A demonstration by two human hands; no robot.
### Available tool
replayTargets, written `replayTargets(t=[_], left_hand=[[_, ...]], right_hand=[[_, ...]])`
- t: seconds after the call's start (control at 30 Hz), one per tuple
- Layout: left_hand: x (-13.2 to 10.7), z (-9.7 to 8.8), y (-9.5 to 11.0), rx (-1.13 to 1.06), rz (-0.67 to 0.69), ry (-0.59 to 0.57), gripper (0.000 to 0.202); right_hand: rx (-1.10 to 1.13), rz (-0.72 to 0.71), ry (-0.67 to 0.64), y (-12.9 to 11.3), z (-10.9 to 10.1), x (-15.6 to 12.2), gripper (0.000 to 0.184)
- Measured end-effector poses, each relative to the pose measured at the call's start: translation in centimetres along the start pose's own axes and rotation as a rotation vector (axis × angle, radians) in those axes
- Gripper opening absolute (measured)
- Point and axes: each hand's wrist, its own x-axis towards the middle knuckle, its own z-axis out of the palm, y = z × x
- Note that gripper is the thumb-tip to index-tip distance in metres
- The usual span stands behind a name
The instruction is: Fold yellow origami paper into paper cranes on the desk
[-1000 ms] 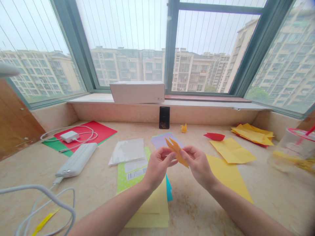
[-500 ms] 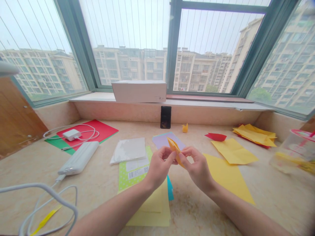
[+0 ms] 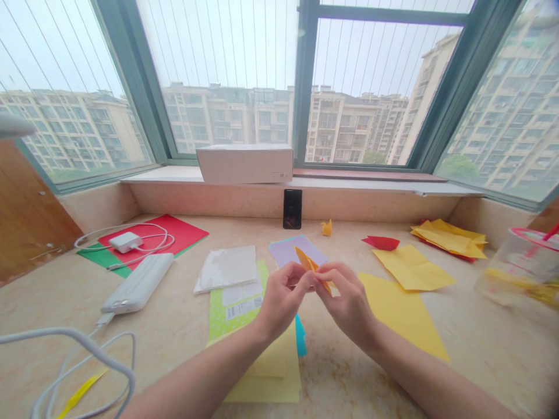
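Orange paper (image 3: 308, 263), folded into a small pointed shape, is held in the air above the middle of the counter (image 3: 174, 343), pinched from both sides. The left hand (image 3: 282, 302) grips its left part between thumb and fingertips. The right hand (image 3: 347, 302) closes thumb and forefinger on its right part, almost touching the left hand. Under the hands lie pale yellow sheets (image 3: 279, 384) and a lilac sheet (image 3: 286, 249). A large yellow sheet (image 3: 402, 311) lies just to the right. Toward the counter's left edge rests a white power bank (image 3: 138, 283). By the back edge stand a dark phone (image 3: 292, 208) and a tiny folded figure (image 3: 326, 227). With both grips this close, thin paper would likely tear or crease crookedly if the hands pulled apart unevenly.
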Motion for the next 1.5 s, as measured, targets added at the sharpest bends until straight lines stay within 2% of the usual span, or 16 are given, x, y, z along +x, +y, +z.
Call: replayTargets(t=[0.13,0.3,0.53,0.67,0.8,1.0,1.1,1.27,1.4,1.5], left_hand=[[0.3,-0.2,-0.1,-0.035,0.021,0.010,0.027],[0.4,-0.3,-0.5,0.007,0.088,-0.001,0.026],[0.3,-0.1,-0.3,-0.027,0.126,-0.025,0.027],[0.3,-0.2,-0.2,0.031,0.133,0.010,0.028],[0.4,-0.3,-0.1,0.038,0.103,0.028,0.029],[0.4,-0.4,-0.6,0.047,0.075,0.003,0.029],[0.4,-0.4,-0.8,0.056,0.078,-0.011,0.028],[0.6,-0.3,-0.8,0.047,0.048,-0.027,0.027],[0.7,-0.2,-0.8,0.019,0.053,-0.039,0.028],[0.8,-0.4,-0.8,0.010,0.062,-0.053,0.030]], right_hand=[[0.093,0.031,0.006,-0.1,-0.2,0.3,0.008],[0.087,0.102,0.047,-0.2,-0.3,0.3,0.009],[0.220,0.103,0.049,-0.4,-0.6,0.4,0.016],[0.294,0.219,0.051,-0.6,-0.5,0.3,0.016],[0.386,0.345,0.092,-0.6,0.1,0.1,0.033],[0.366,0.288,0.081,-0.5,0.4,0.1,0.009],[0.367,0.294,0.072,-0.6,0.3,0.2,0.011],[0.436,0.428,0.058,-0.4,0.1,0.5,0.016],[0.634,0.593,0.108,-0.3,0.4,0.8,0.019],[0.782,0.678,0.139,0.0,0.3,1.0,0.034]])
